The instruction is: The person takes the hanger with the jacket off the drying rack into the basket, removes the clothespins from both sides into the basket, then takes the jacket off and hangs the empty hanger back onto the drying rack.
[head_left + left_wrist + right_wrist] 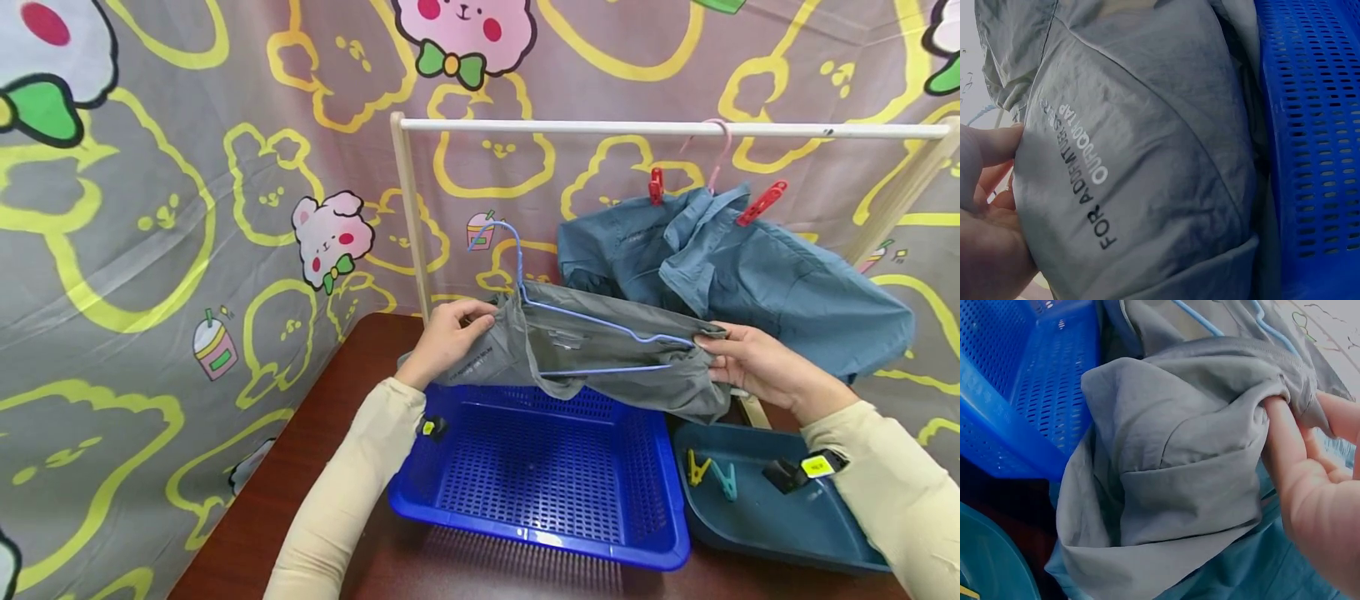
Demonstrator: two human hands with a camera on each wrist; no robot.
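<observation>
My left hand [442, 337] pinches one side of a thin grey jacket [498, 358], thumb on top. Dark and white lettering runs across the cloth in the left wrist view. My right hand [765, 367] grips the other side, with its index finger partly tucked under a fold in the right wrist view. A light-blue wire hanger [520, 271] sits inside the jacket's opening. Its hook stands up free on the left, off the rail, and its right end lies near my right fingers. The jacket is held stretched above a blue basket [525, 533].
A white rail [555, 126] on wooden posts spans the back. From it hangs a blue jacket [630, 242] on a pink hanger [724, 150], with red clips [657, 187] on its shoulders. A dark teal tray [757, 525] at right holds yellow [697, 468] and teal clips.
</observation>
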